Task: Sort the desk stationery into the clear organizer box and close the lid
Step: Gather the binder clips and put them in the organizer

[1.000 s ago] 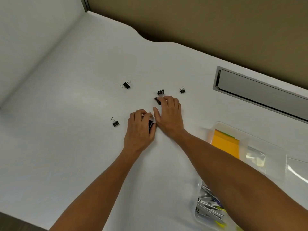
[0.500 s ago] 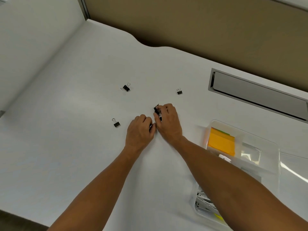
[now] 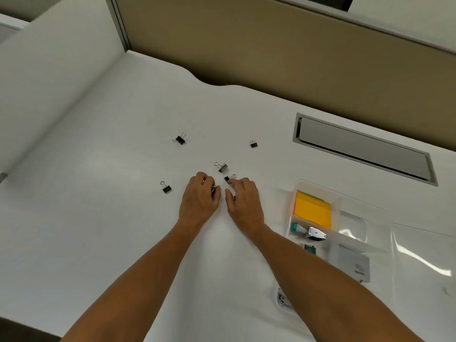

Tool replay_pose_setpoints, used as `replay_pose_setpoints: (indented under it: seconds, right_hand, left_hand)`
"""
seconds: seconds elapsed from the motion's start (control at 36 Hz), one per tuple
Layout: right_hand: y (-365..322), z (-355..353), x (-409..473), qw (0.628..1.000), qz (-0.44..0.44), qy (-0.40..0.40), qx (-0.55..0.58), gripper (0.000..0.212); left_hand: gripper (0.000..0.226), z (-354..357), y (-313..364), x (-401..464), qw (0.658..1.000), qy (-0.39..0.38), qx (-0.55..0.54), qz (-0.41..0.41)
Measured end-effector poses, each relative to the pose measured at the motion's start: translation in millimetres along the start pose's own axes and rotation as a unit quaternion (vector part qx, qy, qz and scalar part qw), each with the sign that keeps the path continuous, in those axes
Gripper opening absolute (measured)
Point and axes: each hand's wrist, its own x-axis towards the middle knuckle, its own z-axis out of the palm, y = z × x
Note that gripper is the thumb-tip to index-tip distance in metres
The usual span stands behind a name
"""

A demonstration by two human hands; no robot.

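Note:
Several small black binder clips lie scattered on the white desk (image 3: 98,218). My left hand (image 3: 199,201) is curled, with a black clip (image 3: 213,190) held between its fingers and thumb. My right hand (image 3: 243,201) sits beside it, fingertips pinching another clip (image 3: 228,178); a dark bit shows under its thumb. One clip (image 3: 222,167) lies just beyond both hands. Others lie at the left (image 3: 166,187), far left (image 3: 180,139) and far right (image 3: 253,143). The clear organizer box (image 3: 355,218) stands open at the right.
The box holds orange sticky notes (image 3: 312,211), a teal-and-metal item (image 3: 308,233) and a white card (image 3: 355,265). Its clear lid (image 3: 424,262) lies open to the right. A grey cable slot (image 3: 362,146) is set in the desk behind it. Partition walls stand at the back and left.
Both hands have drawn back toward me and parted slightly. A clip now lies uncovered just beyond them. The view has tilted up, showing more of the box.

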Motion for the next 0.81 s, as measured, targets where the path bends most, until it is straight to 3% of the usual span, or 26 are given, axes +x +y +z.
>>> replay_pose_setpoints:
  seconds: [0.19,0.36,0.47,0.58,0.81]
  right_hand:
    - [-2,-7,-11,0.999,-0.004,0.012,-0.047,0.019]
    - [-1,-10,-21,0.993,-0.047,-0.002,-0.111,0.025]
    - [-1,-11,-22,0.991,-0.045,-0.002,-0.123,0.023]
    - [0,-10,-24,0.996,-0.032,-0.001,-0.080,0.012]
    - [-7,-7,-13,0.991,-0.090,-0.057,-0.076,0.045]
  left_hand:
    - [0.021,-3,1,-14,1.000,-0.001,0.004,-0.015]
    - [0.031,-13,6,-36,0.992,0.001,0.119,0.053]
    - [0.035,-16,9,-50,0.989,-0.004,0.142,0.044]
    - [0.030,-19,10,-61,0.993,-0.001,0.114,0.031]
    - [0.011,-13,5,-70,0.999,0.000,-0.013,-0.030]
